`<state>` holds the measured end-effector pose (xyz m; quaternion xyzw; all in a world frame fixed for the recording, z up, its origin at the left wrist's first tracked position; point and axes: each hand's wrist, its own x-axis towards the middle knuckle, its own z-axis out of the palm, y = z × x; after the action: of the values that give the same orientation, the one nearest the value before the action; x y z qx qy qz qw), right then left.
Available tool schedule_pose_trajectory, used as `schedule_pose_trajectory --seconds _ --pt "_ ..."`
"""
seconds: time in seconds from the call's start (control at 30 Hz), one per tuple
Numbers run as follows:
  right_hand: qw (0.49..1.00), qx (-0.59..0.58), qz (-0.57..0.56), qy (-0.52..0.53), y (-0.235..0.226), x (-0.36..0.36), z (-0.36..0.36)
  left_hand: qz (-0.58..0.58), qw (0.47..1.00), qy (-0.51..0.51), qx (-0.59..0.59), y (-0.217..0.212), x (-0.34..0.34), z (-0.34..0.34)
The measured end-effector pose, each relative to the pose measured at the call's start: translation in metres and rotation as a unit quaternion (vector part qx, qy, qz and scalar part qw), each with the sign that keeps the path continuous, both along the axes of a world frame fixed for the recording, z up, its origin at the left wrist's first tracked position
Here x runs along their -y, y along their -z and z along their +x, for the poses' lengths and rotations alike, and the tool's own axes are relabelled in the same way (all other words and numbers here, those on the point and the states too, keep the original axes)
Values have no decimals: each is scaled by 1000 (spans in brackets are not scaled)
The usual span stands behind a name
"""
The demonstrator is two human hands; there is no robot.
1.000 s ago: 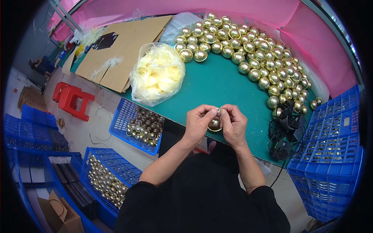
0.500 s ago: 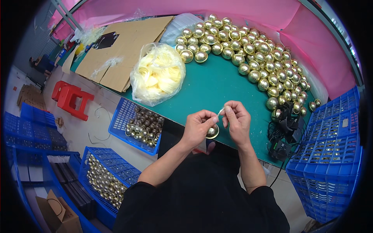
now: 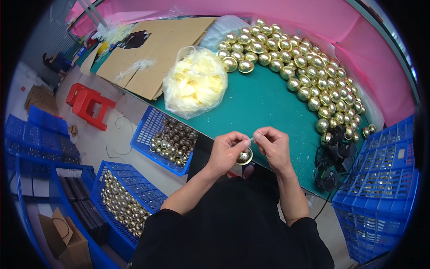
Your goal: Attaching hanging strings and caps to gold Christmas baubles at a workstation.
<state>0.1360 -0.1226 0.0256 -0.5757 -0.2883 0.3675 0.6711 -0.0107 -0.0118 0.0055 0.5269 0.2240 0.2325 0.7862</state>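
Here, just beyond the shiny gold metallic ball (image 3: 244,156), our left hand (image 3: 227,152), nearer it, and our right hand (image 3: 274,149) both pinch a thin pale strip (image 3: 251,139) crosswise.

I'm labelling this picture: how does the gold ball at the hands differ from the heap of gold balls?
The gold ball is a single piece, while the heap of gold balls is many bunched together. The ball is by the near edge of the table, partly covered by the left hand; the heap curves along the far and right sides, with no hand on it. Both look shiny and gold.
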Motion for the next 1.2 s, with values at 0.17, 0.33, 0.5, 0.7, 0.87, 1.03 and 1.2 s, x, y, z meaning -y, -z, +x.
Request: schedule_pose_trajectory --seconds 0.17,0.33,0.5,0.7,0.87,1.03,1.2 --pt "999 51 -2 2 -2 -6 -16 10 1000 -3 4 4 -1 -20" --pt "996 62 -19 -65 -6 -23 -23 45 998 -41 -1 6 -10 -49" --pt "987 129 -40 -82 -29 -56 -26 121 970 -207 -41 20 -51 -94" --pt "888 457 47 3 -15 -147 -5 237 852 -430 -179 82 -122 -158" --pt "860 508 -18 50 10 -198 0 212 868 -385 -232 103 -101 -147" --pt "845 528 -69 48 25 -220 9 152 920 -314 -175 96 -68 -117" --pt "882 467 7 60 27 -212 19 132 940 -296 -108 66 -61 -97"
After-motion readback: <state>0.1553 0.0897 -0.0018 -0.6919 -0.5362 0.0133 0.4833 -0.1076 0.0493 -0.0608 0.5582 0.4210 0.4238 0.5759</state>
